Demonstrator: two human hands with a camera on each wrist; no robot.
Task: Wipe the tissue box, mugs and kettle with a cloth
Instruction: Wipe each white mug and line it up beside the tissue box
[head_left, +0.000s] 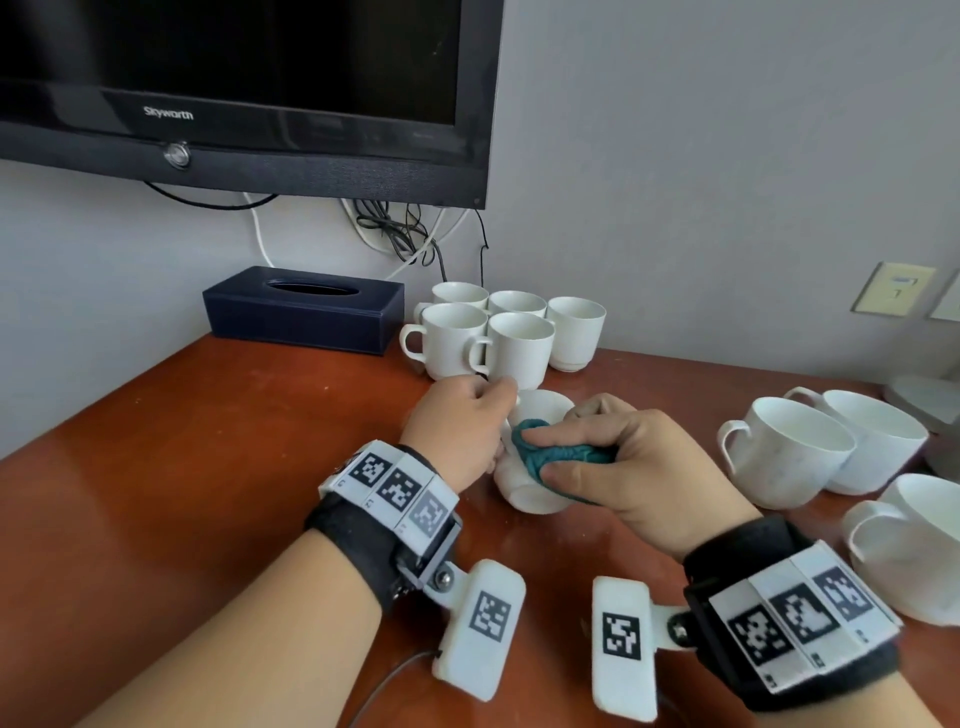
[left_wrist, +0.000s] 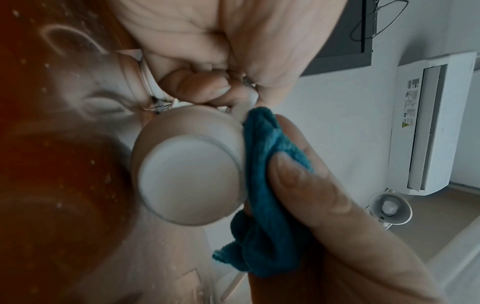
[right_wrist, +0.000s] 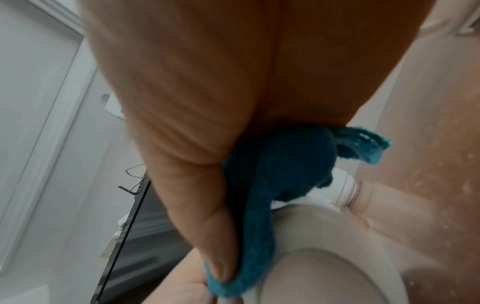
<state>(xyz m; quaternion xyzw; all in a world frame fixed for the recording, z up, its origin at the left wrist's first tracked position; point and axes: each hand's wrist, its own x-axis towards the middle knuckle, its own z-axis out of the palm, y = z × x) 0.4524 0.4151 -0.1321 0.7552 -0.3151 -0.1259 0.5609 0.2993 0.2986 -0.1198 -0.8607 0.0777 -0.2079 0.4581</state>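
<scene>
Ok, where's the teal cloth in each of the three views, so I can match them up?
Head: teal cloth sits centre, bunched under the right hand, against the tilted mug.
Left wrist: right of centre, pressed on the mug's side beside its round base.
Right wrist: lower centre, under the thumb, over the mug.
Shared landmark: that white mug, gripped by the left hand.

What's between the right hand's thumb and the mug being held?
The teal cloth. In the left wrist view the right hand presses it with the thumb against the mug; the left hand holds the mug's handle.
</scene>
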